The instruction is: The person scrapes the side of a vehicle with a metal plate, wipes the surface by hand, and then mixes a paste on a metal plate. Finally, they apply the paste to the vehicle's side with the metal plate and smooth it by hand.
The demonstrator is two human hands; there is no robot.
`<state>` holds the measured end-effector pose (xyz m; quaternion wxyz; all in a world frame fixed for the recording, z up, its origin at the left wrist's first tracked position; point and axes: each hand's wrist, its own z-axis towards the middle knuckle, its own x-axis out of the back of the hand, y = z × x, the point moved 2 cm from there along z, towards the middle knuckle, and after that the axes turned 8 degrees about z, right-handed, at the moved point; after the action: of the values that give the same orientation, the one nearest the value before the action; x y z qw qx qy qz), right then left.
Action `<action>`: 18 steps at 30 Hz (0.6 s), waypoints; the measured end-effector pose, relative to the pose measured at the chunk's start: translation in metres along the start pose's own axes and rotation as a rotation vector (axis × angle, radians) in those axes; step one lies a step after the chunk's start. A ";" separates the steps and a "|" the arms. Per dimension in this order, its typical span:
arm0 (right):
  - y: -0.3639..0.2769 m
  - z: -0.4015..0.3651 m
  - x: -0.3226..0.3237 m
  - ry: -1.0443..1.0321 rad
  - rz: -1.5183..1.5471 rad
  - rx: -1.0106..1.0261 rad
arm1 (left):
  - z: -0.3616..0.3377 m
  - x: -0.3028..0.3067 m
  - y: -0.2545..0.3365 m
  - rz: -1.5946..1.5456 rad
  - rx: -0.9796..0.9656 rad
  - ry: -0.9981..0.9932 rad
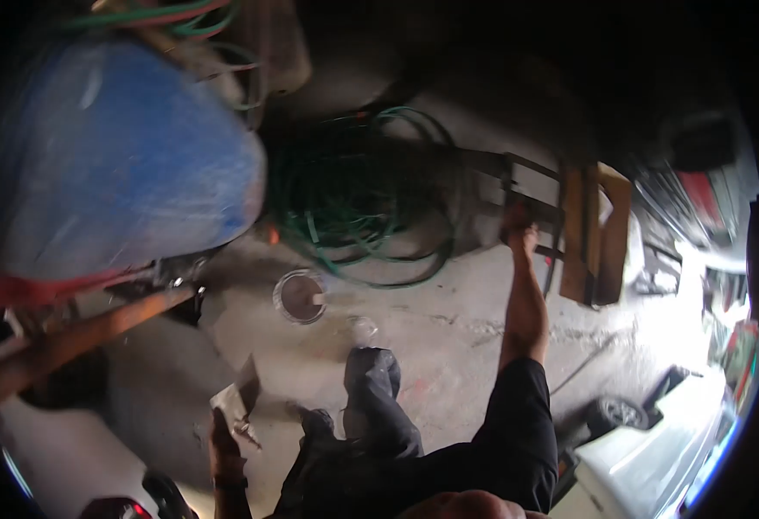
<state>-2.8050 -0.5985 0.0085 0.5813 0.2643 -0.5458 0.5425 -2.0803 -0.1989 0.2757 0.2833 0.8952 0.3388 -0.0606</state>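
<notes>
My left hand [225, 450], low in the view, is closed around a flat piece [230, 401] with a pale square face and a darker, pointed part at its top. Blur hides its exact kind. Stretched far forward, my right hand [521, 229] overlaps the bars of a dark metal frame [532, 166], beside a long brown cardboard box [582, 238]. Its fingers are smeared and in shadow, so I cannot tell whether they grip a bar. On the floor ahead of my legs stands a round bucket [301, 297] with brownish contents.
A coiled green hose [371, 208] lies on the concrete floor [448, 355]. At the left, a large blue barrel [128, 160] looms above a rusty orange beam [85, 342]. A small wheel [619, 415] and a pale panel [656, 463] are at the lower right.
</notes>
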 end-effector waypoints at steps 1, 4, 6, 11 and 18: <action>-0.021 -0.004 0.018 -0.014 -0.253 0.206 | -0.004 -0.008 0.003 0.045 -0.015 0.087; -0.091 -0.058 0.062 0.083 0.170 0.408 | -0.013 -0.015 0.007 -0.071 -0.051 0.042; -0.116 -0.134 0.063 -0.180 0.247 0.163 | -0.028 -0.016 0.022 -0.253 -0.029 -0.067; -0.110 -0.403 0.067 -1.266 -0.021 0.044 | -0.076 0.049 0.020 -0.441 -0.147 -0.215; -0.233 -0.544 0.203 -1.589 0.456 -0.701 | -0.200 0.211 0.005 -0.491 -0.397 -0.058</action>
<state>-2.4389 -0.1028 0.1178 -0.0426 0.2543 -0.9605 0.1043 -1.9332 0.0282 0.3813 0.4388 0.7118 0.5418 -0.0852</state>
